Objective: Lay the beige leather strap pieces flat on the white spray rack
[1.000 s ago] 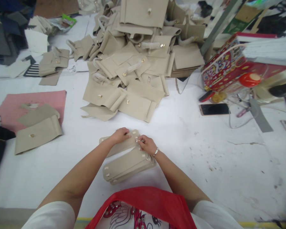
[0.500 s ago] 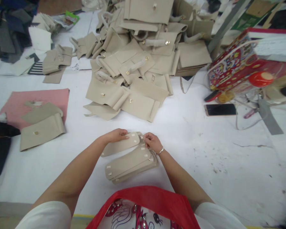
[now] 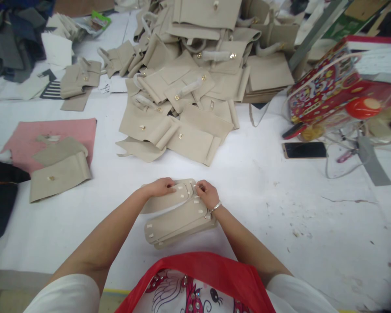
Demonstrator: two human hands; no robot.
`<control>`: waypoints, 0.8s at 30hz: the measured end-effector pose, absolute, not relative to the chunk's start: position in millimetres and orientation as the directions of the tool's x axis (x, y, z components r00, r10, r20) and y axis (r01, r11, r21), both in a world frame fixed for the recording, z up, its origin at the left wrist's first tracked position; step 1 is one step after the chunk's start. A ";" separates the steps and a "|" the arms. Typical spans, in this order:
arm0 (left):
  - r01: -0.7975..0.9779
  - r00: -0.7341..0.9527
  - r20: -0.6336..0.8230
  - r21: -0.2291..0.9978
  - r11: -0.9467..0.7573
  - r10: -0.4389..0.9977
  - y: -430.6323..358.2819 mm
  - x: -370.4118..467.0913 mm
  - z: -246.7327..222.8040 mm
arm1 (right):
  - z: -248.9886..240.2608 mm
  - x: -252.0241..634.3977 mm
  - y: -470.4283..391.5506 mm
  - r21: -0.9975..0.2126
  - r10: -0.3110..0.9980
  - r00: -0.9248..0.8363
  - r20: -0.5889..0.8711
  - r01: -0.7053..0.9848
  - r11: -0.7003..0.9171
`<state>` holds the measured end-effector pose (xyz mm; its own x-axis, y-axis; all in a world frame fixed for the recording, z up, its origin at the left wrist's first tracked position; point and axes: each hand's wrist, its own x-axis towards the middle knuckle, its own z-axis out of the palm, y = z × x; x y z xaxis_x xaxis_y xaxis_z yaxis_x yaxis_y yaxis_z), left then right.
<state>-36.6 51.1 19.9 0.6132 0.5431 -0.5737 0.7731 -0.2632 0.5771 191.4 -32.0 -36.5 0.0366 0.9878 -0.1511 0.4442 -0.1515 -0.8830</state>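
My left hand [image 3: 161,188] grips beige bag flaps [image 3: 165,201], thumb on top and fingers underneath. These pieces have rounded ends, with small pale squares and metal bits near the right end. At that end my right hand [image 3: 208,194] is closed in a pinch by the edge. Whatever sits between its fingertips is too small to make out. Just below, nearer my body, a stack of similar beige flaps [image 3: 176,222] lies on the white table, overlapping and slightly fanned, with pale squares at both ends.
A heap of beige bag parts [image 3: 192,130] with wrapped handles covers the back middle. Left, a beige panel [image 3: 60,177] rests partly on a pink sheet [image 3: 70,128]. A phone [image 3: 304,150], a red patterned bag [image 3: 316,93] and a grey post [image 3: 319,34] stand right.
The held flaps have shifted against each other, showing a second rounded end with metal bits at the right. My right hand stays pinched beside it. The camera view has moved slightly.
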 end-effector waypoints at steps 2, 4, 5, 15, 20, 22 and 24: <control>0.813 0.566 -0.581 0.513 -0.278 0.584 50.3 -35.5 17.8 | -38.5 190.1 -31.4 -0.863 0.994 0.026 -0.107 0.493 -0.105; 0.840 0.534 -0.595 0.452 -0.300 0.600 50.2 -32.8 16.5 | -40.2 187.9 -30.5 -0.851 0.996 0.016 -0.087 0.519 -0.083; 0.844 0.532 -0.601 0.435 -0.314 0.597 50.5 -31.3 16.2 | -41.0 186.5 -30.0 -0.843 0.997 0.008 -0.077 0.534 -0.070; 0.853 0.518 -0.616 0.323 -0.409 0.593 52.3 -21.7 16.2 | -43.5 178.4 -28.0 -0.740 0.998 -0.060 -0.030 0.672 0.018; 0.857 0.511 -0.620 0.317 -0.406 0.595 51.8 -20.6 16.5 | -43.7 173.9 -28.4 -0.707 0.998 -0.058 -0.020 0.707 0.027; 0.861 0.504 -0.621 0.312 -0.401 0.601 51.6 -20.3 17.2 | -44.3 172.9 -28.6 -0.703 0.999 -0.034 -0.012 0.711 0.015; 0.865 0.500 -0.618 0.313 -0.393 0.607 51.2 -19.8 18.5 | -45.4 174.3 -29.1 -0.706 1.000 0.005 -0.002 0.709 -0.005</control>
<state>-19.8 51.2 18.5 0.4995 0.6070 -0.6181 0.8647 -0.3930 0.3129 174.3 -29.1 -45.4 0.0055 1.0000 -0.0017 0.7086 -0.0051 -0.7055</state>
